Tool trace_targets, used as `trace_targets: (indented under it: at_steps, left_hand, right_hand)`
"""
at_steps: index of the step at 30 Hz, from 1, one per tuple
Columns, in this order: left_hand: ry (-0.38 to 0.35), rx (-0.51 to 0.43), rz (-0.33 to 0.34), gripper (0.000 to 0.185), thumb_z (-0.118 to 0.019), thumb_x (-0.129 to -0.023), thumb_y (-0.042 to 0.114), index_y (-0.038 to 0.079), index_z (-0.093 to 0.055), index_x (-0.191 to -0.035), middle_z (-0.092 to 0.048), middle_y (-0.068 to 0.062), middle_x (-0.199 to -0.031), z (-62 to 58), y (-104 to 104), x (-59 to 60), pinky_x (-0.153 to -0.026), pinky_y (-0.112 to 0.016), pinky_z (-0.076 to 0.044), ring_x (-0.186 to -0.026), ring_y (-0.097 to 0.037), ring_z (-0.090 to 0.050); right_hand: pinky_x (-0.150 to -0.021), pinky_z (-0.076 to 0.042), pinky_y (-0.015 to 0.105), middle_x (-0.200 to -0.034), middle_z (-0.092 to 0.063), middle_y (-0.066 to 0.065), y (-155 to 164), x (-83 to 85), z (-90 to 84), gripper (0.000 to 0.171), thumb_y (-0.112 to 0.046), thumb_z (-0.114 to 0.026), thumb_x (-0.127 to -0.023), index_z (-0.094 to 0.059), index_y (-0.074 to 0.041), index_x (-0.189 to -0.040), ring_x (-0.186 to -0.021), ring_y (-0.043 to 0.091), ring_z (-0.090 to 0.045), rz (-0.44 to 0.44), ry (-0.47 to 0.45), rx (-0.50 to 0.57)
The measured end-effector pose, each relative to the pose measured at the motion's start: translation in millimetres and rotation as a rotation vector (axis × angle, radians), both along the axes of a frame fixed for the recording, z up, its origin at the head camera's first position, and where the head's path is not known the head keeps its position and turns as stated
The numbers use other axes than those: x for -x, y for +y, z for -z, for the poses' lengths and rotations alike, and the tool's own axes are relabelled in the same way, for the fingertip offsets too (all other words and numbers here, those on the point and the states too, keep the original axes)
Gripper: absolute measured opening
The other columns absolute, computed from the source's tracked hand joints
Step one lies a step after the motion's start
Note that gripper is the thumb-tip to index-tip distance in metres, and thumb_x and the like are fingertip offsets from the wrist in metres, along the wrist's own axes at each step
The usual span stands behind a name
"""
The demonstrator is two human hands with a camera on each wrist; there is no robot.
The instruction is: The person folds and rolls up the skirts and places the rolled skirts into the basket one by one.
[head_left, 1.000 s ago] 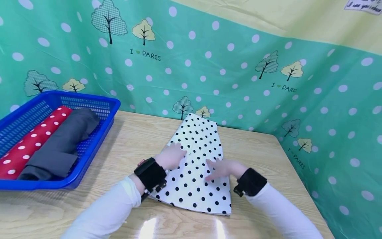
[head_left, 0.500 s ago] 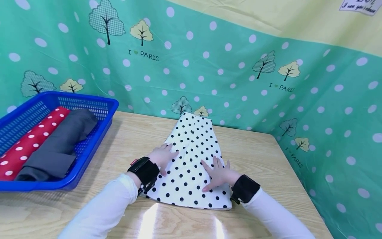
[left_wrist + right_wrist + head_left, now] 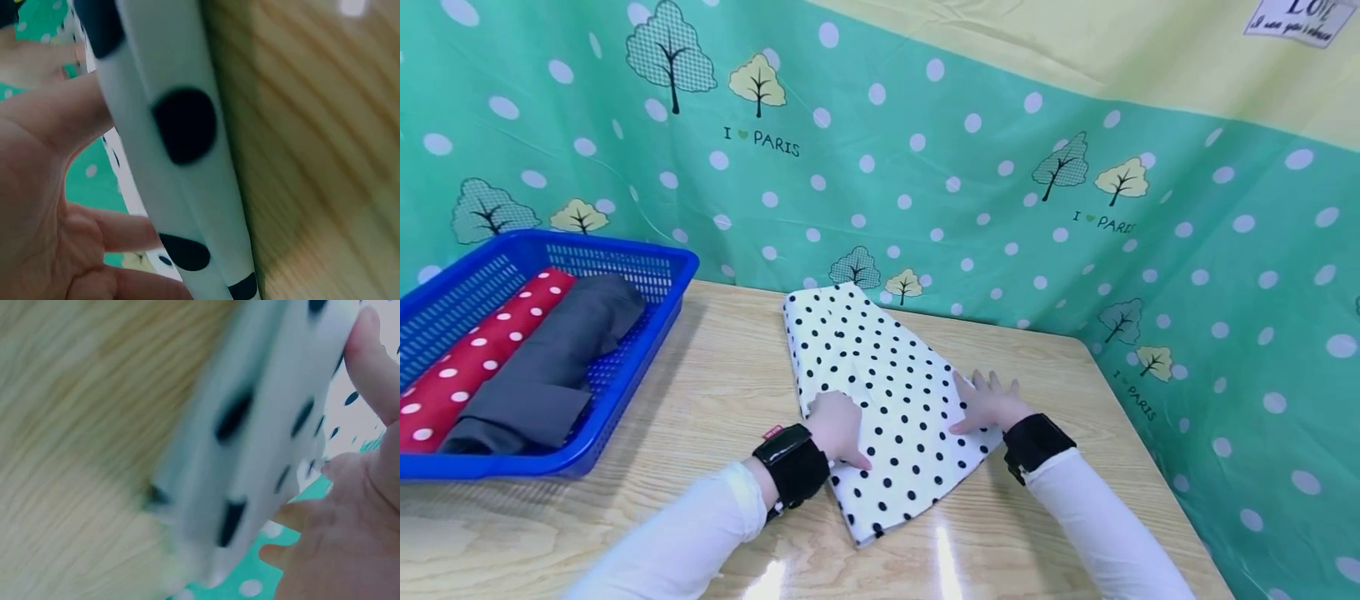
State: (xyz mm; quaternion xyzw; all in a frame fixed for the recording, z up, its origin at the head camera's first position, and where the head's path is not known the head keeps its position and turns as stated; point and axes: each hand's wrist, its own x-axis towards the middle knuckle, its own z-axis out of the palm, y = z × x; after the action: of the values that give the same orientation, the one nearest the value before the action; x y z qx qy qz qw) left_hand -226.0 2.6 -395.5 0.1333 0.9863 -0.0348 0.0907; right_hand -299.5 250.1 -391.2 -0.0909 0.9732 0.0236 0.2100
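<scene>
- The folded cloth [image 3: 880, 392] lay on the table [image 3: 715, 392], between the left hand [image 3: 837, 427] and right hand [image 3: 988, 404].
- The basket [image 3: 625, 367] sat well left of the left hand, holding two rolled cloths [image 3: 527, 354].

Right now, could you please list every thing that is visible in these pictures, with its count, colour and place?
folded cloth: one, white with black dots, flat on the table in front of the person, lying at a slant.
basket: one, blue plastic mesh, on the left part of the table.
rolled cloth: one, red with white dots, inside the basket, left side.
grey cloth: one, dark grey, folded, inside the basket beside the red one.
table: one, light wood.
backdrop: one, green with white dots and trees, yellow above, behind the table.
left hand: one, rests on the folded cloth's left edge; black wrist band.
right hand: one, fingers spread flat at the folded cloth's right edge; black wrist band.
</scene>
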Motion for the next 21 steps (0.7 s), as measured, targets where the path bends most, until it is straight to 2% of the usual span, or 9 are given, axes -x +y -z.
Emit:
trace_targets:
  at_steps: [5, 6, 7, 11, 14, 16, 17, 19, 21]
  left_hand:
    - [-0.037, -0.005, -0.104, 0.079, -0.072, -0.060, 0.071, 0.005, -0.070, -0.103, -0.067, -0.013, -0.110, -0.4, 25.6, -6.9, -0.086, -0.058, -0.049, -0.104, -0.037, -0.062]
    - [-0.048, -0.002, -0.121, 0.081, -0.070, -0.061, 0.073, 0.006, -0.070, -0.106, -0.066, -0.014, -0.113, -0.2, 30.1, -7.8, -0.086, -0.058, -0.049, -0.107, -0.039, -0.061]
    - [-0.083, 0.030, -0.151, 0.081, -0.069, -0.064, 0.072, 0.005, -0.068, -0.111, -0.064, -0.015, -0.118, -7.7, 36.9, -11.1, -0.086, -0.055, -0.050, -0.109, -0.041, -0.060]
    - [-0.187, 0.137, -0.236, 0.095, -0.054, -0.069, 0.080, 0.005, -0.058, -0.127, -0.056, -0.018, -0.130, -6.2, 60.8, -4.3, -0.079, -0.048, -0.055, -0.106, -0.049, -0.059]
    - [-0.287, 0.181, -0.293, 0.100, -0.047, -0.072, 0.081, 0.008, -0.045, -0.140, -0.045, -0.013, -0.144, -7.5, 75.2, 3.3, -0.079, -0.046, -0.054, -0.107, -0.051, -0.057]
    - [-0.292, 0.200, -0.281, 0.098, -0.043, -0.074, 0.082, 0.011, -0.043, -0.141, -0.041, -0.009, -0.147, -8.0, 78.5, 4.8, -0.077, -0.043, -0.055, -0.105, -0.049, -0.058]
    - [-0.281, 0.187, -0.272, 0.096, -0.043, -0.074, 0.081, 0.012, -0.044, -0.141, -0.041, -0.008, -0.147, -8.5, 77.5, 4.4, -0.077, -0.043, -0.055, -0.104, -0.048, -0.059]
    - [-0.206, 0.153, -0.196, 0.085, -0.046, -0.077, 0.077, 0.011, -0.056, -0.130, -0.053, -0.009, -0.137, -9.5, 69.1, 0.7, -0.078, -0.037, -0.056, -0.097, -0.041, -0.065]
    - [-0.103, 0.071, -0.120, 0.067, -0.054, -0.081, 0.068, 0.009, -0.068, -0.109, -0.067, -0.009, -0.114, -11.1, 52.7, -2.7, -0.074, -0.034, -0.056, -0.086, -0.029, -0.070]
  right_hand:
    - [-0.105, 0.004, 0.072, -0.153, -0.009, 0.031, 7.8, 8.9, 3.6, 0.099, -0.049, -0.068, -0.081, -0.011, -0.010, -0.152, -0.139, 0.052, -0.003, 0.083, 0.113, 0.047]
    - [-0.105, 0.004, 0.071, -0.153, -0.010, 0.031, 7.6, 10.7, 4.1, 0.098, -0.048, -0.068, -0.081, -0.011, -0.010, -0.152, -0.140, 0.052, -0.003, 0.087, 0.138, 0.054]
    - [-0.106, 0.003, 0.071, -0.153, -0.011, 0.031, 6.2, 12.4, 5.1, 0.096, -0.048, -0.067, -0.082, -0.013, -0.011, -0.152, -0.140, 0.051, -0.005, 0.082, 0.168, 0.039]
    - [-0.108, -0.009, 0.068, -0.152, -0.017, 0.030, -5.9, 11.8, 8.8, 0.073, -0.044, -0.053, -0.093, -0.021, -0.014, -0.151, -0.139, 0.050, -0.015, 0.007, 0.207, -0.036]
    - [-0.109, -0.016, 0.064, -0.153, -0.015, 0.029, -19.8, -1.6, 3.9, 0.062, -0.040, -0.042, -0.099, -0.023, -0.010, -0.150, -0.139, 0.049, -0.016, -0.049, 0.074, 0.000]
    - [-0.110, -0.017, 0.062, -0.154, -0.012, 0.028, -28.6, -15.5, -3.3, 0.067, -0.043, -0.043, -0.098, -0.021, -0.008, -0.150, -0.140, 0.049, -0.014, -0.068, -0.049, 0.055]
    - [-0.110, -0.017, 0.062, -0.155, -0.009, 0.027, -32.5, -23.0, -6.7, 0.072, -0.046, -0.046, -0.096, -0.019, -0.007, -0.151, -0.140, 0.048, -0.013, -0.078, -0.102, 0.067]
    - [-0.111, -0.016, 0.062, -0.156, -0.006, 0.025, -39.5, -37.9, -10.5, 0.084, -0.054, -0.053, -0.090, -0.017, -0.008, -0.151, -0.141, 0.048, -0.010, -0.106, -0.176, 0.067]
    - [-0.110, -0.015, 0.063, -0.157, -0.002, 0.024, -45.2, -51.9, -10.9, 0.096, -0.061, -0.059, -0.083, -0.015, -0.012, -0.152, -0.141, 0.048, -0.007, -0.130, -0.219, 0.059]
